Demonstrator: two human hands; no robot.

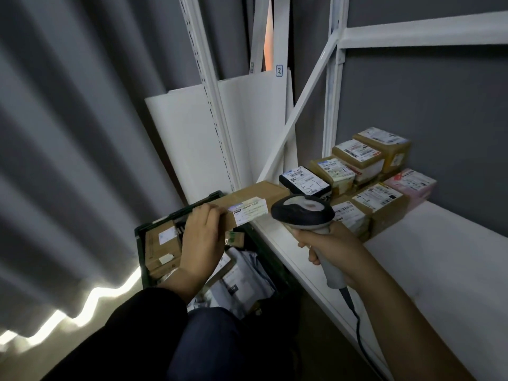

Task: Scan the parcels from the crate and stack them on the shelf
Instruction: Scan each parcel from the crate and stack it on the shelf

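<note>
Scanning looks to be the step in hand, judged from the head view, the only one. The left hand (202, 242) grips the near end of a long brown parcel (255, 195), fingers curled over its top edge, and holds it level above the crate (178, 213), its far end reaching over the front edge of the shelf (453, 270). It is turned so that the white label (250, 213) faces up and toward the reader, where a faint bluish patch of light falls on the label's left end. The right hand (331, 251) is wrapped round the handle of the scanner (302, 213), whose head points at that label from just beside it; its cable (357, 328) trails down past the shelf's front edge. More parcels (242, 279) lie loose in the crate below. Labelled parcels (365, 166) are packed in two tiers at the shelf's back left corner, against the grey wall, labels up, probably so each can be read; bare board lies to their right.
</note>
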